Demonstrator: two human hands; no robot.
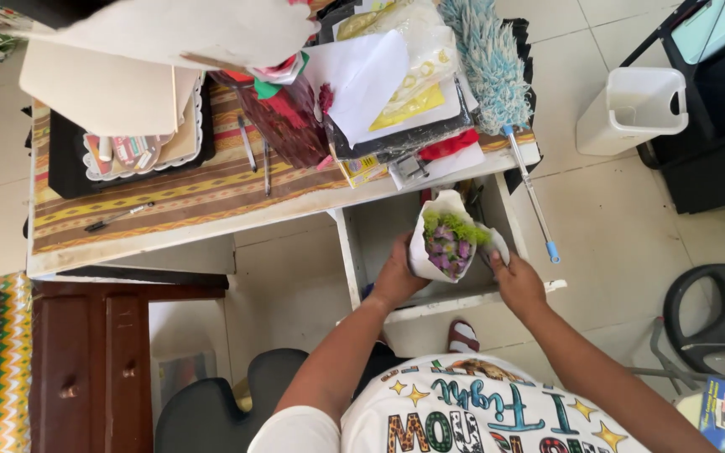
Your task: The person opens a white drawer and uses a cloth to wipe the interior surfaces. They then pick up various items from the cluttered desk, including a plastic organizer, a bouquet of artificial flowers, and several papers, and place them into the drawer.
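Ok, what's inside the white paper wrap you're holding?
The white paper wrap, held by the left hand and right hand, shows purple flowers and green foliage. Stems are covered.

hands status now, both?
Left hand: closed on the white paper-wrapped bouquet of purple and green flowers.
Right hand: touching the bouquet's wrap; grip cannot be told.

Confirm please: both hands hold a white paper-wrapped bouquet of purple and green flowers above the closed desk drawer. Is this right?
Not quite: the white desk drawer is pulled open, as the head view shows. Both the left hand and right hand hold the white paper-wrapped bouquet of purple and green flowers above it.
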